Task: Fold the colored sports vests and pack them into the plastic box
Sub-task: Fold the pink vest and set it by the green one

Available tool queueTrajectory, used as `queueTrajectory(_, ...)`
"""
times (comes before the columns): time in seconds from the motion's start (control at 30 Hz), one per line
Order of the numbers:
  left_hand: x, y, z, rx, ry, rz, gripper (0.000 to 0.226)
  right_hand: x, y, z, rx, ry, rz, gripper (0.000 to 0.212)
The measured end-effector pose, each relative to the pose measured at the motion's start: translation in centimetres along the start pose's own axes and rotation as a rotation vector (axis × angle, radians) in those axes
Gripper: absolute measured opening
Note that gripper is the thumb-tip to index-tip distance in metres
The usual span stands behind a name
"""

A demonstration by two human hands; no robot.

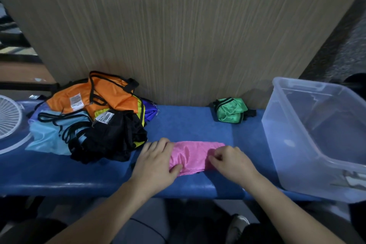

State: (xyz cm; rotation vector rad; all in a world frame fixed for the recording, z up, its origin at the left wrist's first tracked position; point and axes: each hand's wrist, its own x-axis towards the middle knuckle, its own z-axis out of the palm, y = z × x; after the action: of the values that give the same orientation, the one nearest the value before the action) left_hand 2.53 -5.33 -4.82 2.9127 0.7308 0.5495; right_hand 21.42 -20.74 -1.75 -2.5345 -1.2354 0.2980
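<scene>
You're looking at a blue padded bench [188, 125] running left to right, a wood-grain panel [178, 25] standing upright behind it, a white wire grille [9, 117], perhaps a fan, at your far left, a shoe [238, 224] below the bench edge.

pink mesh vest [193, 157], translucent plastic box [309, 144]
</scene>
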Motion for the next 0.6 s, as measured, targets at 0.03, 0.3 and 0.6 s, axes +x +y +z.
queueTrajectory(0.03, 0.0, 0.0, -0.3, -0.015, -0.02, -0.006, 0.058, 0.1, -0.1, 0.2, 0.023, 0.009, -0.006, 0.045)
queueTrajectory(0.3, 0.9, 1.0, -2.8, -0.32, -0.24, -0.139, 0.039, 2.3, -0.7, 1.5, 0.112, 0.041, -0.081, 0.023)
queueTrajectory(0.6, 5.5, -0.4, -1.1, -0.64, -0.273, -0.45, 0.043, 4.8, -2.6, 0.1, 0.404, -0.003, 0.165, 0.043)
